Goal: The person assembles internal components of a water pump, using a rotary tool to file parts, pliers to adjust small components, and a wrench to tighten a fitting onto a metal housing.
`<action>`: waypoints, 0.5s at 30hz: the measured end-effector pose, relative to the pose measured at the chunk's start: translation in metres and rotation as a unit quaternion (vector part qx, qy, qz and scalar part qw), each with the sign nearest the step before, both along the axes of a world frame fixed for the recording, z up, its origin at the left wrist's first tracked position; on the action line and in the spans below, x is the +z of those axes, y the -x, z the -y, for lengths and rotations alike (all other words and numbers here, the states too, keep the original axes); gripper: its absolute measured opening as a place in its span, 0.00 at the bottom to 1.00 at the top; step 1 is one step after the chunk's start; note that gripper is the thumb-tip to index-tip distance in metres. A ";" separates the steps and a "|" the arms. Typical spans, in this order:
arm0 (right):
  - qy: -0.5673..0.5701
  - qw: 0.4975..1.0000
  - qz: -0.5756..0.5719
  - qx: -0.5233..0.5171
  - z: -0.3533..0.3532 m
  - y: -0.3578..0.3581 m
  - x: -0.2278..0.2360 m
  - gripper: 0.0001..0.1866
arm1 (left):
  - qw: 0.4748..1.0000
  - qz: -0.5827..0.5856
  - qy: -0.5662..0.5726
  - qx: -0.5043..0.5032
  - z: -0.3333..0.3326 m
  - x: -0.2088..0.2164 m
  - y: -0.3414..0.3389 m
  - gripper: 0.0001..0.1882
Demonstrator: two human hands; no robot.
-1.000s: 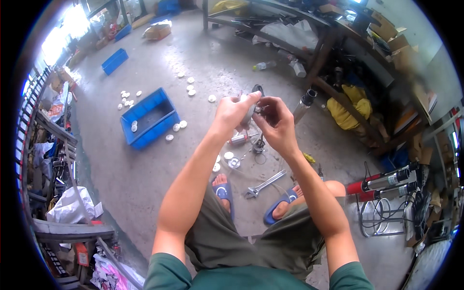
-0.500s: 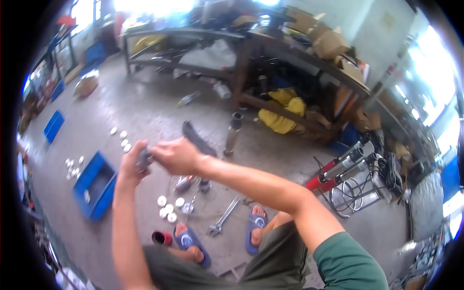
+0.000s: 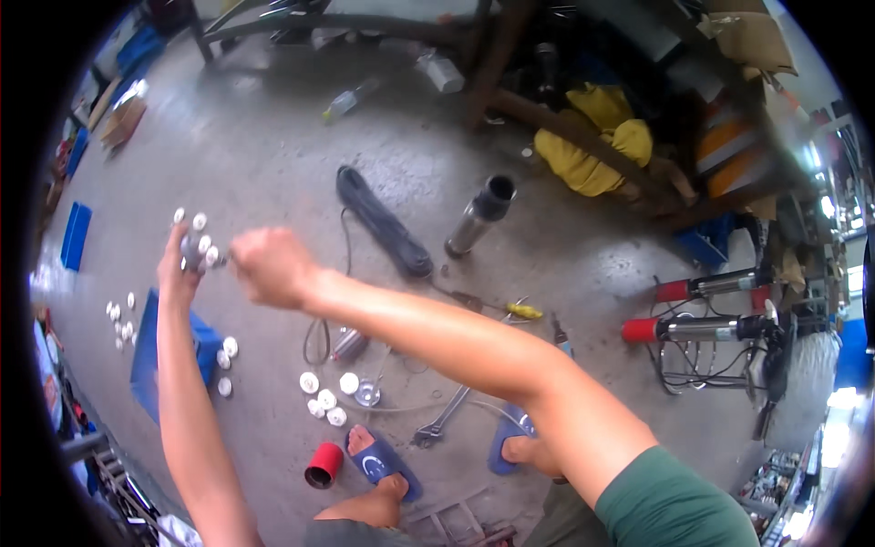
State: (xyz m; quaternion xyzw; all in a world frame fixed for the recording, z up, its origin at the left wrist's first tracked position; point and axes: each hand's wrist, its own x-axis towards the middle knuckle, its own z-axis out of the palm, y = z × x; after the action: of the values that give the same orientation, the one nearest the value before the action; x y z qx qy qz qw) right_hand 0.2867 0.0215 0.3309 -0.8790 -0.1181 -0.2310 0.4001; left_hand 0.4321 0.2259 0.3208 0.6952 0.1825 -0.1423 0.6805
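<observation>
At nine o'clock the left hand (image 3: 179,269) is gripping a grey part (image 3: 190,251), fingers closed partway round it. At its three o'clock the right hand (image 3: 272,266) is hanging, fingers curled; how tightly, or whether holding anything, I cannot tell. A blue bin (image 3: 206,345) is sitting at the left hand's six o'clock.

Looked down on a smooth grey floor (image 3: 264,137), specked with dark marks and faintly shiny toward the upper left. Met a dark, heavy bench frame (image 3: 499,62) at upper right, with deep shadow beneath, and a long table rail (image 3: 392,29) running off to the left. Caught a narrow strip of pale wall (image 3: 807,46) beyond, then white glare (image 3: 837,438) along the right rim, too bright to tell window from lamp.
</observation>
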 end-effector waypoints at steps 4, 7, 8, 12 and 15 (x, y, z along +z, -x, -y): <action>0.001 0.995 -0.016 -0.102 0.097 -0.097 0.075 0.10 | 0.984 0.111 0.060 0.123 -0.097 0.034 -0.050 0.23; 0.016 0.979 0.029 -0.202 0.194 -0.136 0.148 0.15 | 0.953 0.042 0.134 0.267 -0.125 0.108 -0.075 0.19; 0.132 0.956 0.101 -0.244 0.218 -0.135 0.175 0.17 | 0.957 0.037 0.130 0.255 -0.097 0.131 -0.068 0.19; 0.243 0.917 0.271 -0.162 0.378 -0.113 0.426 0.12 | 0.994 0.033 -0.010 0.106 -0.046 0.237 0.033 0.26; 0.322 0.816 0.129 -0.463 0.620 -0.070 0.528 0.18 | 0.989 -0.070 -0.046 0.122 -0.032 0.266 0.118 0.27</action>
State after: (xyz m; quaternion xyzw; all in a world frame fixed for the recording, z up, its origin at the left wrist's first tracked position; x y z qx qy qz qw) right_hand 0.3564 -0.5983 0.8587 -0.8708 0.1844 -0.4489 -0.0782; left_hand 0.3139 0.2583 0.5869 0.6869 0.3192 -0.0982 0.6455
